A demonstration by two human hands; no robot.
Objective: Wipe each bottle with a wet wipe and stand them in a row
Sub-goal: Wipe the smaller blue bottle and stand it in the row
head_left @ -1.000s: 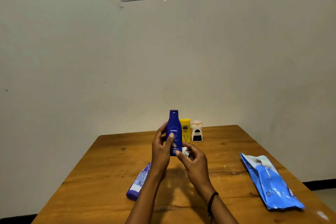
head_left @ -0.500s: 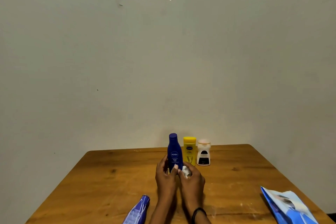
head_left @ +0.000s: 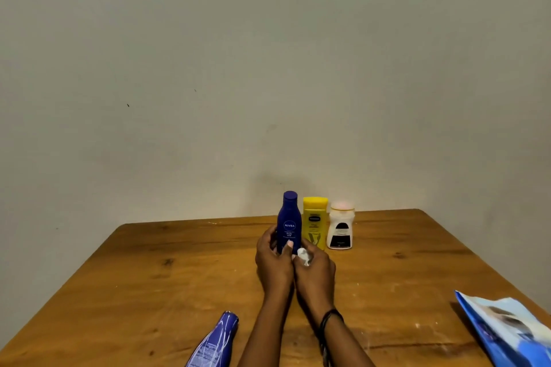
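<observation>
Now lowered, dark blue plastic lotion bottle (head_left: 288, 217) sits beside yellow plastic bottle (head_left: 315, 217); left hand (head_left: 272, 262) grips it, right hand (head_left: 317, 272) clutches crumpled white wipe (head_left: 303, 255); placement nearly done.

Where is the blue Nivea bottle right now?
Head view: the blue Nivea bottle is upright near the table's far edge, held by the left hand, just left of the yellow bottle.

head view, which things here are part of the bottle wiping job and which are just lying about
In the job: blue bottle in left hand, wet wipe in right hand, yellow bottle, white bottle, likely the bottle lying flat.
Lying about: blue packet, untouched, on the table.
</observation>
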